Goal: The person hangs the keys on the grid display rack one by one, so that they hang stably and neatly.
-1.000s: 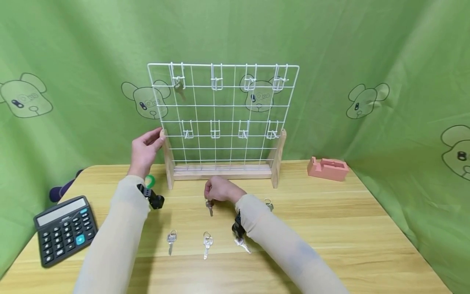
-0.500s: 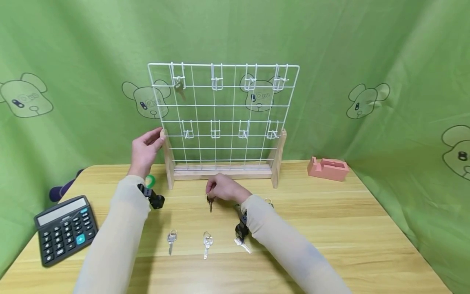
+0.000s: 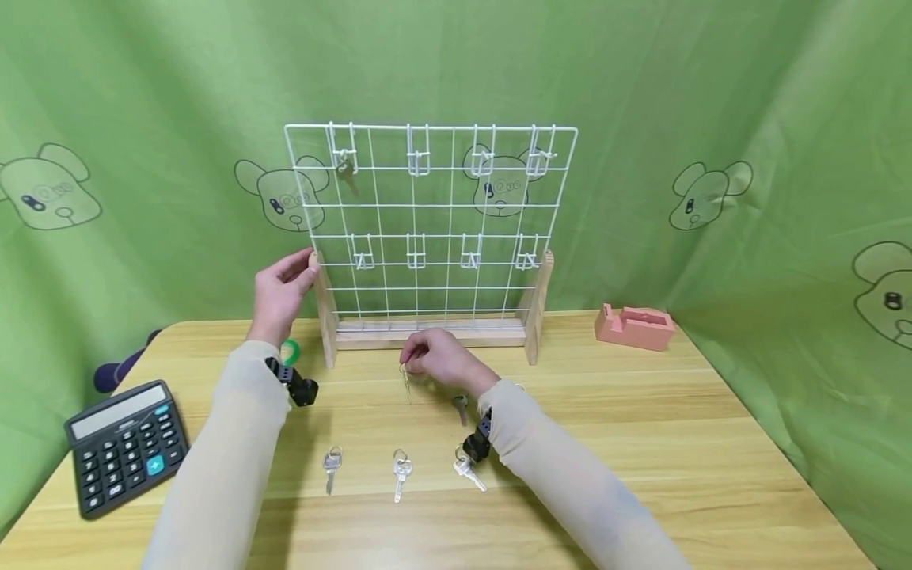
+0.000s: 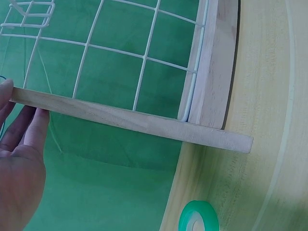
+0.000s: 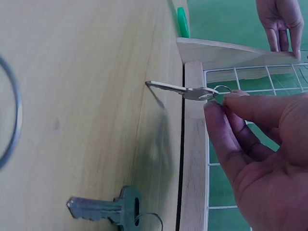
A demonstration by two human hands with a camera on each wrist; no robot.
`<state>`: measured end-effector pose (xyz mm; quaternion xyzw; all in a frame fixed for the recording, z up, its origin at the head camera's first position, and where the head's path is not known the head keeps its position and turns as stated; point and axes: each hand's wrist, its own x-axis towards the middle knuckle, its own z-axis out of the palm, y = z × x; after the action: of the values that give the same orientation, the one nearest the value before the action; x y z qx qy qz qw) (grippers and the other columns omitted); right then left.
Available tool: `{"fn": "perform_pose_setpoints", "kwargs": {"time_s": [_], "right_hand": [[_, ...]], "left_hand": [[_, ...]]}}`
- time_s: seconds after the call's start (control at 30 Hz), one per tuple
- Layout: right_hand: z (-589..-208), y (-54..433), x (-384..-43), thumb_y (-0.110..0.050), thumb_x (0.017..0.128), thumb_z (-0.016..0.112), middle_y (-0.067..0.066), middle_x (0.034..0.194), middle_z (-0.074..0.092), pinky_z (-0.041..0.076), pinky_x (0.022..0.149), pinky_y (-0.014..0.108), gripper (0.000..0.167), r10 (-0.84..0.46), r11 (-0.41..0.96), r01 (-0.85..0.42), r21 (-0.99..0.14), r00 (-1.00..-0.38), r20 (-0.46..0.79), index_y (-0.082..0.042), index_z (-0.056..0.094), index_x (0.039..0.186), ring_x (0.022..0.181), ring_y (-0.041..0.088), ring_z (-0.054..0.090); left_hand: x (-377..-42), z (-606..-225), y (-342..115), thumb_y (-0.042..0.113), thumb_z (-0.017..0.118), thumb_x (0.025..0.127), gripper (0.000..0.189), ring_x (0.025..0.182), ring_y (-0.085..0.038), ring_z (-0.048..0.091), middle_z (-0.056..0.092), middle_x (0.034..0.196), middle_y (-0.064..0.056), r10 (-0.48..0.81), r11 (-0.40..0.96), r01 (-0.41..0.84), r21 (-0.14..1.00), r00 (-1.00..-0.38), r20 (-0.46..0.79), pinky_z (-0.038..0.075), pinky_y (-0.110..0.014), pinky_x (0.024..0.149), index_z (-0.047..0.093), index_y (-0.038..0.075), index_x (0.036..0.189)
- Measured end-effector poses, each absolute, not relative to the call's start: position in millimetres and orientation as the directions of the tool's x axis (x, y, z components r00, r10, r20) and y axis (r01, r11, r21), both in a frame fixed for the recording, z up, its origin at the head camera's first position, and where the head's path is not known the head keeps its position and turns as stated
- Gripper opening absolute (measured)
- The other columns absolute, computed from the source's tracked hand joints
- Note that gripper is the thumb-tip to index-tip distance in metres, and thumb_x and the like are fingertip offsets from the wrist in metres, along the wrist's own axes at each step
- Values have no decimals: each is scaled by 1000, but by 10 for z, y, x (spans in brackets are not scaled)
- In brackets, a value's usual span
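Before the rack (image 3: 370, 340), a key (image 5: 195, 93) hangs near-vertical, tip down.

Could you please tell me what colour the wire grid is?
White; the wire grid shows best in the head view.

- Right of the wire rack (image 3: 450, 206): a gap before the pink dispenser (image 3: 636, 331).
- Left of it: left hand (image 3: 279, 297), green tape (image 4: 198, 206) obstruct.
- In front: right hand (image 3: 442, 356), keys (image 3: 402, 467) on desk (image 3: 641, 443).

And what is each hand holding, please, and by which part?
The right hand pinches a key by its ring; the left hand holds the left wooden upright of the wire rack near its top.
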<state>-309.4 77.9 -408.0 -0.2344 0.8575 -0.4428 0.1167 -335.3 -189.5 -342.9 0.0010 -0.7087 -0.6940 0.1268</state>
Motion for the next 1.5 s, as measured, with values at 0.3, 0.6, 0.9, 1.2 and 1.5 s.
{"fn": "perform_pose_setpoints", "kwargs": {"time_s": [0.3,0.6,0.9,1.2,1.5], "right_hand": [[-4043,849,-3075,7,84,69,9,86,67,55,74,29,13,-489,426,-274,-862,-871,35,2,69,95,79,19,62],[-3951,881,-3017,10,83,69,11,89,67,58,77,31,15,-455,365,-229,-903,-890,42,0,69,95,81,21,63],[-3848,907,-2973,9,85,68,9,90,67,58,80,32,15,-445,353,-225,-908,-894,48,0,69,97,84,22,63],[-3713,928,-2938,2,86,71,5,89,68,57,78,31,13,-437,370,-261,-892,-896,81,-4,72,96,85,21,63],[-3613,971,-2906,3,85,71,6,90,69,58,78,33,13,-446,335,-294,-895,-887,124,-4,72,96,85,23,64]], "left_hand": [[-3350,-3437,-1898,13,66,95,44,123,-22,53,55,139,-12,-178,39,175,984,-967,180,48,-19,98,55,8,138],[-3350,-3438,-1900,13,66,95,44,122,-22,54,55,138,-13,-181,47,182,982,-966,187,48,-19,98,55,8,138],[-3350,-3437,-1902,14,66,95,44,123,-21,54,55,139,-12,-179,43,173,984,-968,178,48,-20,98,55,9,138],[-3349,-3425,-1900,15,66,95,44,122,-20,53,55,138,-11,-180,46,170,984,-968,176,48,-20,98,55,10,138],[-3350,-3436,-1897,13,66,95,43,121,-21,54,56,137,-12,-181,41,178,983,-966,183,48,-20,98,56,8,137]]}}
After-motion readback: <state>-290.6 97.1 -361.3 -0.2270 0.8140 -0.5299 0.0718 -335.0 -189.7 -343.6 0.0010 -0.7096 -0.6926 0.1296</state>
